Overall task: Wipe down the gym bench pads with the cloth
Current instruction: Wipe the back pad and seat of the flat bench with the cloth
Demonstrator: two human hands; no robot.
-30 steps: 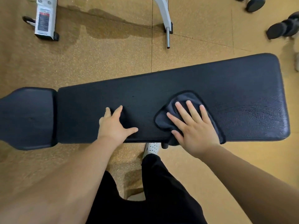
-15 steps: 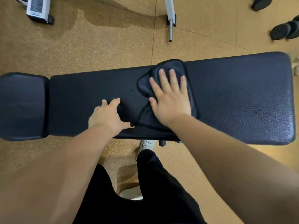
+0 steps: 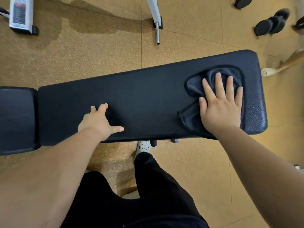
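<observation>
— What's around the bench?

— I see a white machine foot with a steel peg on the floor beyond the long pad, dumbbells far right, and my white shoe tucked under the near edge. Nothing blocks the pad.

— And the hands?

— My right hand lies flat, fingers spread, pressing the dark cloth near the pad's right end. My left hand rests open mid-pad, near the short pad.
</observation>
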